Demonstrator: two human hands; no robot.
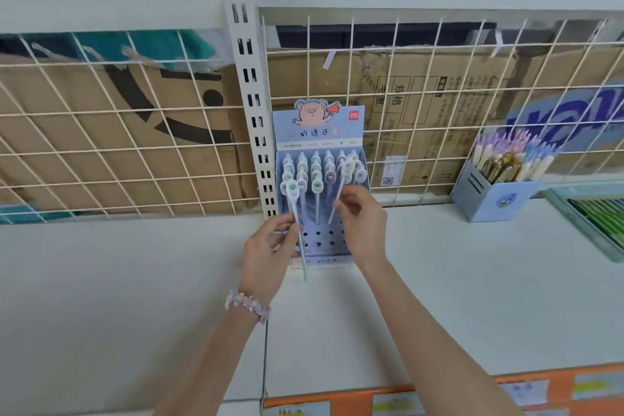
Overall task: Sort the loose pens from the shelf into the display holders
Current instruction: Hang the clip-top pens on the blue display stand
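A blue display holder point(319, 142) with a pig picture stands on the white shelf point(135, 280), against the wire grid. Both hands are in front of it. The left hand point(266, 257) pinches a light blue pen point(299, 230) at the holder's left side. The right hand point(363, 223) pinches a white pen point(339, 194) over the holder's right side, tip pointing down. This looks like the putting-in step. Next, each pen tip must find one of the free holes point(319, 234) in the holder's front rows and slide in straight.
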